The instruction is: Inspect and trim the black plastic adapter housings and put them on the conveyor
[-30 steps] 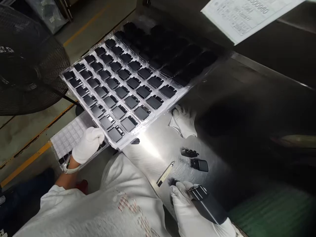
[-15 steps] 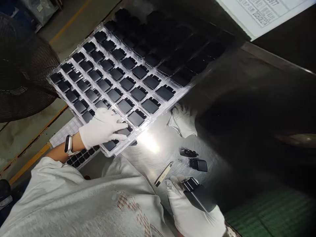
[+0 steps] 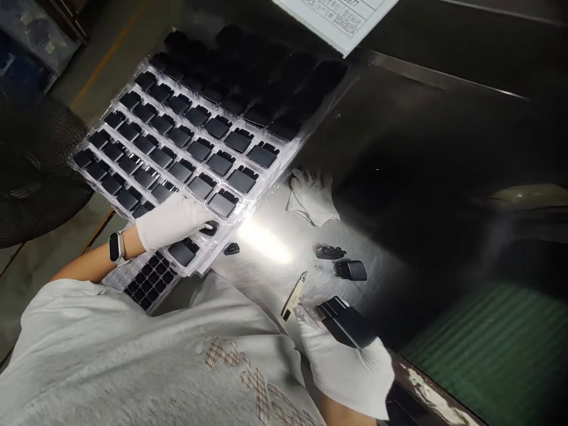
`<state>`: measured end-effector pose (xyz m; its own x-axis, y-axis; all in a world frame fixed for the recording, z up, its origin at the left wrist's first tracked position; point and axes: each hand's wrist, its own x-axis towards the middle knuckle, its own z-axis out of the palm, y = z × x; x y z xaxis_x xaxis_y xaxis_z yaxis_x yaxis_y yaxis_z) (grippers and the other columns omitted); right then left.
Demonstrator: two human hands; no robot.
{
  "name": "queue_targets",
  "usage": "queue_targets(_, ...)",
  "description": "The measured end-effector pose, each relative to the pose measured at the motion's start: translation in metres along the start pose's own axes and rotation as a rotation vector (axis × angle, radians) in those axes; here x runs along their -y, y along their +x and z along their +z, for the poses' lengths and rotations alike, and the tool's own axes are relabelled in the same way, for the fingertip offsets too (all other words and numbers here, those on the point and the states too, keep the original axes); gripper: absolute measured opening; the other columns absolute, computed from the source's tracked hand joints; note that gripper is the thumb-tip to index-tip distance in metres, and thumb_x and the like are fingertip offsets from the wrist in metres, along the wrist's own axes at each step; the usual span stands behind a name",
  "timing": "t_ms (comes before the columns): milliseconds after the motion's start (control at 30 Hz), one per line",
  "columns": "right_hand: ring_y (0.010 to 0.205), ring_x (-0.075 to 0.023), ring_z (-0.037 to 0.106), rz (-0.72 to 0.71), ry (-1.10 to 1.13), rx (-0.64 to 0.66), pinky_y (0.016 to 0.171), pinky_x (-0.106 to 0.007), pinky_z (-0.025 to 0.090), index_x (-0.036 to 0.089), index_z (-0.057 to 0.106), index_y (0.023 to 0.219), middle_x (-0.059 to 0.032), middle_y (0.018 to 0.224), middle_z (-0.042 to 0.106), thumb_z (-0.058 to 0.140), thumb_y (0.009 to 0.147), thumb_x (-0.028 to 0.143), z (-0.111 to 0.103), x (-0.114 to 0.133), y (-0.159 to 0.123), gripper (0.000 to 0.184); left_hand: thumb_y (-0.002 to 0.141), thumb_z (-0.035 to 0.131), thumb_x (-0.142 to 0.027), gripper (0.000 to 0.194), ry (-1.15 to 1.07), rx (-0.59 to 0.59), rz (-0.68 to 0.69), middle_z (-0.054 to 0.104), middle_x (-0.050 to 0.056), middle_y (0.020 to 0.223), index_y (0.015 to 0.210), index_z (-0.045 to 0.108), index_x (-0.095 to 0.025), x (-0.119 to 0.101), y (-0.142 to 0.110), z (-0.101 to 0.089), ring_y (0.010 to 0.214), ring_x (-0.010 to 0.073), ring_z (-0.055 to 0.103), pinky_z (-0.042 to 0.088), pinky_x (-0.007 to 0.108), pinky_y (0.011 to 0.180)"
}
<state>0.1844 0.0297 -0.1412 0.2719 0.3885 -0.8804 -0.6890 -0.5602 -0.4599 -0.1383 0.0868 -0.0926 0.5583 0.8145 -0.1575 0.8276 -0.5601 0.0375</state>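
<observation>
Casing [image 3: 350,326], long axis diagonal, ribbed end [image 3: 332,307] toward upper left.

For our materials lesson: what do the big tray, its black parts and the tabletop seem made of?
Tray: probably clear plastic, glossy; its moulded ridges gleam.
Black parts: likely hard plastic, satin, with crisp edges and soft sheen; coated metal possible.
Tabletop: apparently brushed metal, with fine streaks and glare.

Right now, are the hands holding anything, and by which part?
The right hand holds a black piece near its slotted end. The left hand touches another piece in the tray; whether it grips cannot be told.
</observation>
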Motion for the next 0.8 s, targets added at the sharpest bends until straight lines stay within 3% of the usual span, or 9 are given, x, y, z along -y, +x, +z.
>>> queue_targets(167, 0.083, -0.0217, 0.062, -0.005, 0.020, 0.043, 0.081, -0.048, 0.055, 0.018, 0.065, 0.077, -0.0050, 0.084, 0.065, 0.061, 0.059, 0.032, -0.006, 0.000, 0.002, 0.023, 0.089, 0.057, -0.026, 0.023, -0.318, 0.107, -0.240, 0.072, 0.001, 0.085, 0.111, 0.064, -0.022, -0.005, -0.004, -0.003, 0.072, 0.0155, 0.066, 0.044, 0.027, 0.070)
queue_targets(300, 0.078, -0.0204, 0.063, 0.022, 0.066, 0.033, 0.073, -0.043, 0.057, 0.018, 0.065, 0.075, -0.0046, 0.082, 0.066, 0.059, 0.060, 0.026, -0.007, -0.001, 0.004, 0.018, 0.081, 0.062, -0.029, 0.033, -0.467, 0.060, -0.425, 0.070, 0.000, 0.084, 0.113, 0.061, -0.019, -0.012, -0.005, -0.004, 0.075, 0.0162, 0.067, 0.049, 0.029, 0.073)
queue_targets(400, 0.078, -0.0207, 0.064, 0.016, 0.054, 0.035, 0.073, -0.043, 0.057, 0.019, 0.065, 0.076, -0.0043, 0.082, 0.067, 0.060, 0.059, 0.027, -0.006, -0.002, 0.003, 0.019, 0.076, 0.063, -0.026, 0.039, -0.554, -0.047, -0.520, 0.068, -0.001, 0.084, 0.114, 0.058, -0.019, -0.021, -0.006, -0.002, 0.076, 0.0161, 0.066, 0.051, 0.030, 0.074)
queue_targets(533, 0.076, -0.0208, 0.065, -0.045, 0.057, 0.076, 0.070, -0.042, 0.058, 0.018, 0.065, 0.076, -0.0040, 0.081, 0.068, 0.064, 0.057, 0.026, -0.008, -0.002, 0.003, 0.021, 0.072, 0.062, -0.018, 0.064, -0.679, -0.201, -0.532, 0.064, 0.003, 0.089, 0.133, 0.044, -0.012, -0.032, -0.009, 0.008, 0.076, 0.0147, 0.064, 0.053, 0.030, 0.074)
queue_targets(633, 0.075, -0.0207, 0.065, -0.036, 0.080, 0.058, 0.063, -0.039, 0.059, 0.018, 0.065, 0.075, -0.0044, 0.081, 0.068, 0.063, 0.056, 0.024, -0.009, -0.002, 0.003, 0.019, 0.073, 0.067, -0.020, 0.081, -0.772, -0.391, -0.528, 0.063, 0.007, 0.103, 0.145, 0.029, -0.014, -0.042, -0.010, 0.014, 0.090, 0.0155, 0.065, 0.054, 0.031, 0.082)
queue_targets(800, 0.079, -0.0198, 0.065, -0.079, 0.073, 0.062, 0.066, -0.038, 0.059, 0.018, 0.064, 0.076, -0.0031, 0.083, 0.067, 0.064, 0.054, 0.023, -0.004, -0.003, -0.003, 0.023, 0.073, 0.076, -0.025, 0.093, -0.892, -0.736, -0.461, 0.058, 0.011, 0.122, 0.148, 0.020, -0.024, -0.077, -0.003, 0.014, 0.100, 0.0165, 0.066, 0.055, 0.034, 0.092)
